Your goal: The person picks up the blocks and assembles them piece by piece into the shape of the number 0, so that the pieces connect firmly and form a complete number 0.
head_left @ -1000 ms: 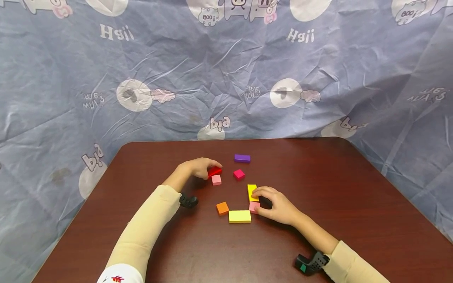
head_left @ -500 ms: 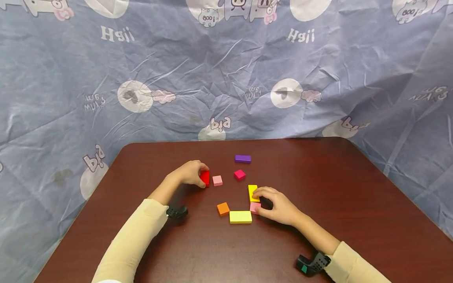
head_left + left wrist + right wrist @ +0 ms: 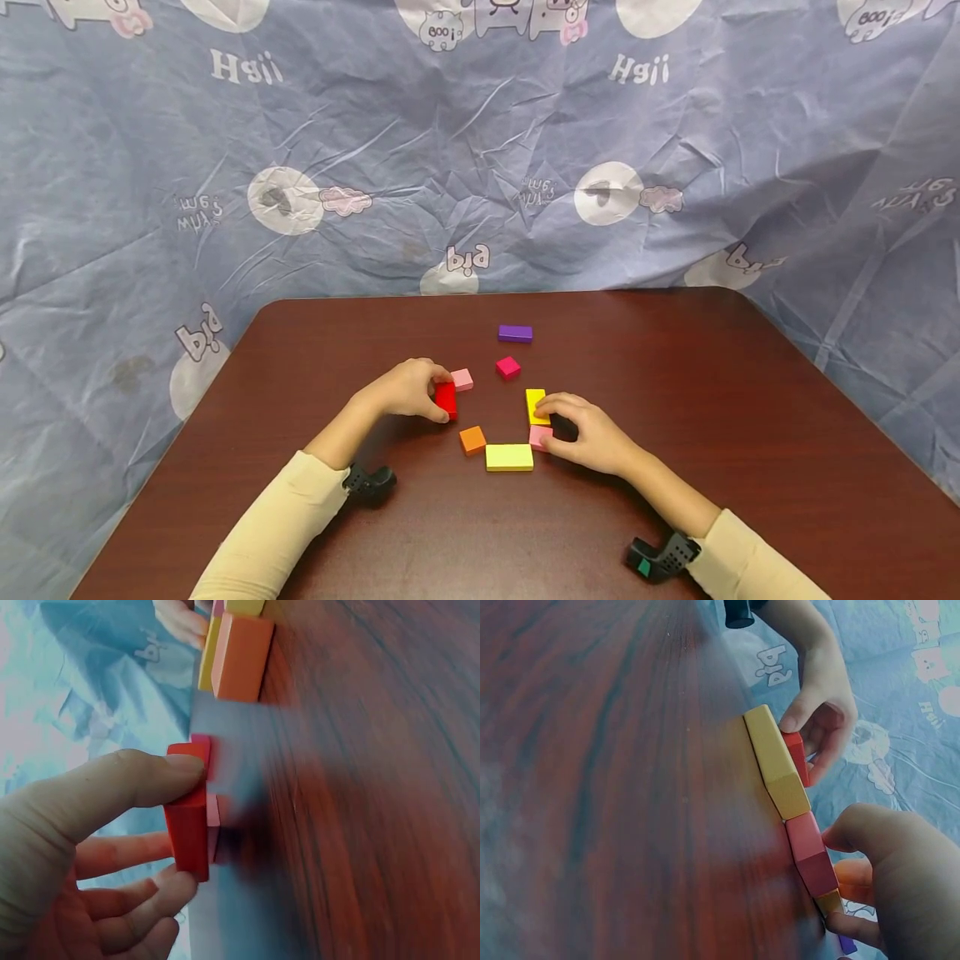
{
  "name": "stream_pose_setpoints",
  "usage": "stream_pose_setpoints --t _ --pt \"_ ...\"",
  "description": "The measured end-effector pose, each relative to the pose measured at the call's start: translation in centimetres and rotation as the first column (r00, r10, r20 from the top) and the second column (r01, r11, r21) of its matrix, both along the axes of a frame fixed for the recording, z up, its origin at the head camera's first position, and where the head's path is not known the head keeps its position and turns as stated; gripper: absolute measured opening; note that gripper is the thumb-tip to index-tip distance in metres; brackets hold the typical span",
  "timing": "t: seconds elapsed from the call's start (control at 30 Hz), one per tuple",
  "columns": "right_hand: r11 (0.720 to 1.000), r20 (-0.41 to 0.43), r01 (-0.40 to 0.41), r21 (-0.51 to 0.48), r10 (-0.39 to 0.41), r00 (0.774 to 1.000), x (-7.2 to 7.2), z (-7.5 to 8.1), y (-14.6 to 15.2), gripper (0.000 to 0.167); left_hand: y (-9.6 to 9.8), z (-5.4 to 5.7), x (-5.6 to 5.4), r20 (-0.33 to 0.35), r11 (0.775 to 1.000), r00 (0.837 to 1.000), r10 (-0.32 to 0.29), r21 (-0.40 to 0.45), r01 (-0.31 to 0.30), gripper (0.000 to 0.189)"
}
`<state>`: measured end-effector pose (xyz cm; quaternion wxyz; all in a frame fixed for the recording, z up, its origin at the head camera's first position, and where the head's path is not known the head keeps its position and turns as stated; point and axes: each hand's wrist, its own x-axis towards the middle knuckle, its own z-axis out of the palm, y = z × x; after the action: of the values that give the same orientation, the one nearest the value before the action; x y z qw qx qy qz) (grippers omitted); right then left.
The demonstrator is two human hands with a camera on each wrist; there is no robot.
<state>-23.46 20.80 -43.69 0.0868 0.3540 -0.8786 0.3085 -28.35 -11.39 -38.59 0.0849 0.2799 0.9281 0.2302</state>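
My left hand [image 3: 408,390] pinches a red rectangular block [image 3: 446,402] between thumb and fingers. In the left wrist view this red block [image 3: 189,832] looks raised off the table and stands edge-on. Just behind it lies a small pink block [image 3: 462,380]. My right hand [image 3: 592,437] rests by two other blocks, fingers loosely bent. Its fingertips touch a bright yellow block [image 3: 534,400], and the thumb lies against a second pink block [image 3: 538,437]. Left of that pink block is a pale yellow block [image 3: 509,457], with an orange block [image 3: 472,440] at its upper left corner.
A crimson block [image 3: 507,367] sits farther back on the dark wooden table [image 3: 637,350]. Beyond it is a purple block [image 3: 515,334]. A blue printed cloth [image 3: 360,125] hangs behind the table. Black straps [image 3: 663,557] are on both wrists.
My left hand has gripped the red block, drawn it leftward away from the small pink one, turned it, then brought it nearer the orange block. The right hand has stayed put.
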Motion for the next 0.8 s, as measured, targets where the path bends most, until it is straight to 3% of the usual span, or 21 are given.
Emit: stream_pose_setpoints --t 0.47,0.8 --pt "1.0 0.008 0.007 0.004 -0.007 1.0 0.1 0.1 0.0 0.032 2.4 -0.9 -0.5 -0.028 0.997 0.996 -0.08 0.0 0.08 0.051" --pt "1.0 0.006 0.007 0.007 -0.007 1.0 0.0 0.0 0.0 0.032 3.2 -1.0 -0.4 -0.003 0.998 0.998 -0.062 -0.016 0.062 0.053"
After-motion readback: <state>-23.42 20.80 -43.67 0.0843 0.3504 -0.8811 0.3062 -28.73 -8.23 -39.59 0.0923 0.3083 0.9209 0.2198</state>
